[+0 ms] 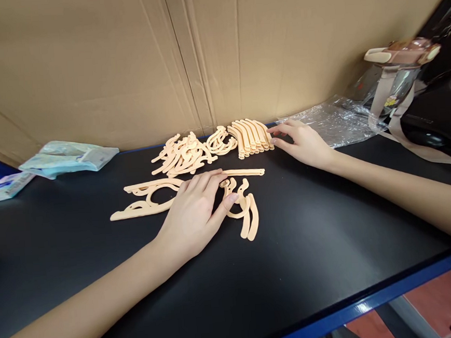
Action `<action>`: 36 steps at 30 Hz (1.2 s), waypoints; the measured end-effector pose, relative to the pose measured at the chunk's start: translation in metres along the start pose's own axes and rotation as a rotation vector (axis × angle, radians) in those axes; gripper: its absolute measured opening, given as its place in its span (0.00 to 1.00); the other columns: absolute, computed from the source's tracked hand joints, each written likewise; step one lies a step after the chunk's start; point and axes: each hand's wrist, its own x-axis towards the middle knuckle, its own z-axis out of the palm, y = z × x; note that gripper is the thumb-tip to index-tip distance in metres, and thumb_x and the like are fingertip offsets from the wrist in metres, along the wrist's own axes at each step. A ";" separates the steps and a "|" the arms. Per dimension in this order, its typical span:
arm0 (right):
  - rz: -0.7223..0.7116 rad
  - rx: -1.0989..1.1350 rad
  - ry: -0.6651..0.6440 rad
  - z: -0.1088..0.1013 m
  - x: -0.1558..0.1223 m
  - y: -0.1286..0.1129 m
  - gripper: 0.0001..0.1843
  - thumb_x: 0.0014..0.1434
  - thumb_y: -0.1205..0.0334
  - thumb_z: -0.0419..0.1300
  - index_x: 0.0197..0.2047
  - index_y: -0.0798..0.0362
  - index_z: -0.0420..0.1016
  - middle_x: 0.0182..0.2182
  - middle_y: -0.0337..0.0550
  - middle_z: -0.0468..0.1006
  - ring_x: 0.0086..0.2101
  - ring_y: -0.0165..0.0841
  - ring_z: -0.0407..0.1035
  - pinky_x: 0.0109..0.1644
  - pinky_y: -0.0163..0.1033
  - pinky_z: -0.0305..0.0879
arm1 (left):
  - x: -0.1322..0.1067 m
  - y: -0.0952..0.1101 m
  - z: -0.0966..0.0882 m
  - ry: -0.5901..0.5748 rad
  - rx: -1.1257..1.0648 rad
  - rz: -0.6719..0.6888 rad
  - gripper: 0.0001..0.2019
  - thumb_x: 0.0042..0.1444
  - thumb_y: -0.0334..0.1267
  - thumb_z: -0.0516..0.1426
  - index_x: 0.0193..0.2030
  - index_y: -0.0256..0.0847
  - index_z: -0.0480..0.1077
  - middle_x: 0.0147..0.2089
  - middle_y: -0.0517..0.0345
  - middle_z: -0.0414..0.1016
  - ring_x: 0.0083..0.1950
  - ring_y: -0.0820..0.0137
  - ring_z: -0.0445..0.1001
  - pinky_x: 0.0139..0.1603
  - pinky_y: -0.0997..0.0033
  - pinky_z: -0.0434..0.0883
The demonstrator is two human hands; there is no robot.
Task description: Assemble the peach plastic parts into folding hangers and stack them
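Note:
Pale wooden cut-out pieces lie on a black tabletop (294, 247). My left hand (192, 213) rests flat, fingers stretched over a large curved piece (145, 198) and touching a small cluster of curved pieces (244, 206). A thin straight strip (245, 172) lies just beyond its fingertips. My right hand (301, 142) reaches to the back, fingertips touching the right end of a neat row of curved pieces (250, 136). A loose heap of curved pieces (181, 157) sits to the left of that row.
A cardboard wall (200, 51) stands behind the table. Blue-white packets (68, 158) lie at the back left. Crumpled clear plastic (334, 121) and a bottle with a strap (397, 72) sit at the back right. The table's blue front edge (376, 300) runs along the lower right.

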 end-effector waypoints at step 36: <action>0.476 0.785 0.199 -0.003 0.008 -0.011 0.07 0.53 0.73 0.56 0.31 0.52 0.71 0.24 0.37 0.72 0.28 0.28 0.66 0.37 0.37 0.64 | 0.001 -0.001 0.000 0.010 -0.006 0.006 0.26 0.69 0.53 0.40 0.60 0.36 0.62 0.61 0.48 0.67 0.63 0.59 0.64 0.62 0.55 0.61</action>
